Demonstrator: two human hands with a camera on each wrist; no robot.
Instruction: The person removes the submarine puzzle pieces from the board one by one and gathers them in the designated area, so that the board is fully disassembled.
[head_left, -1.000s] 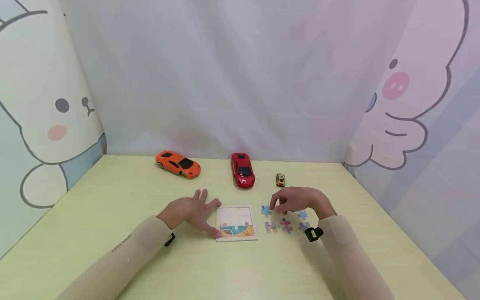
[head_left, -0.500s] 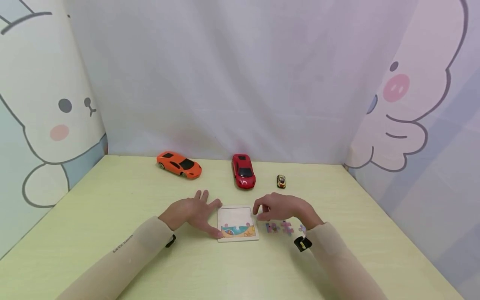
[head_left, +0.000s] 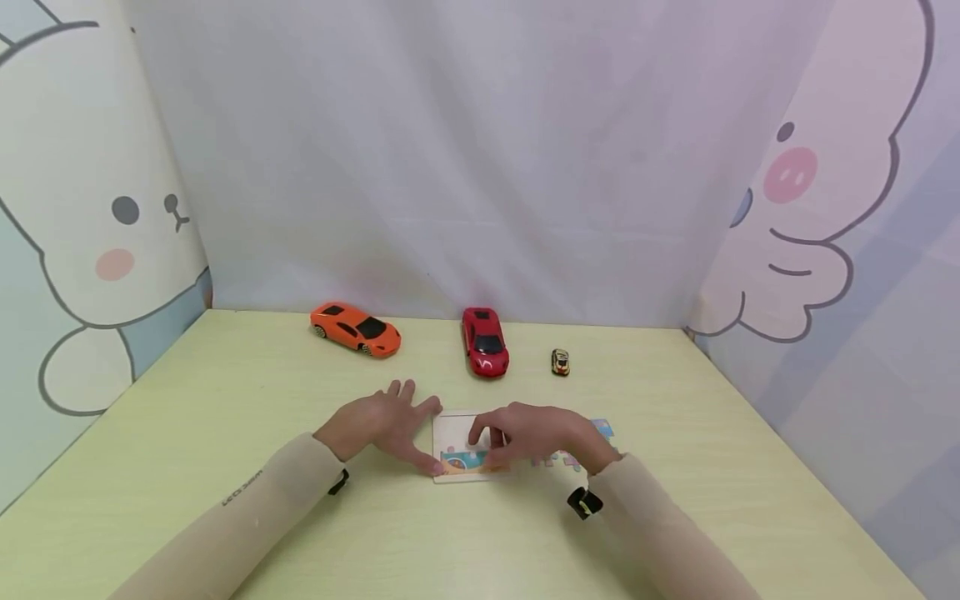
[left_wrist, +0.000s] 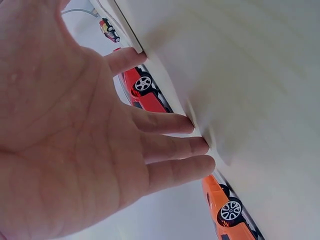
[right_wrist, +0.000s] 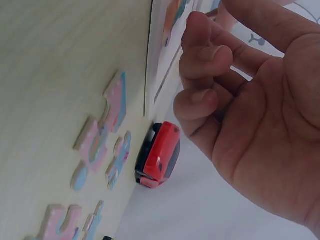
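Note:
A white puzzle board [head_left: 454, 433] with a coloured strip along its bottom lies on the pale green table [head_left: 225, 400]. My left hand [head_left: 390, 425] rests flat beside it, fingers spread, fingertips touching the board's left edge; its palm fills the left wrist view [left_wrist: 75, 130]. My right hand [head_left: 486, 433] hovers over the board with its fingers curled [right_wrist: 200, 55], pinching a small puzzle piece that is mostly hidden. Several loose pink and blue pieces [head_left: 558, 458] [right_wrist: 112, 107] lie just right of the board, partly under the right wrist.
At the back of the table stand an orange toy car [head_left: 356, 327], a red toy car [head_left: 485, 342] and a tiny yellow car [head_left: 560, 361]. Cartoon-printed curtains close off the back and both sides. A blue piece [head_left: 602, 428] lies at the right.
My right hand lifted a blue piece from the loose group and moved left until it is over the board. The left hand has stayed in place.

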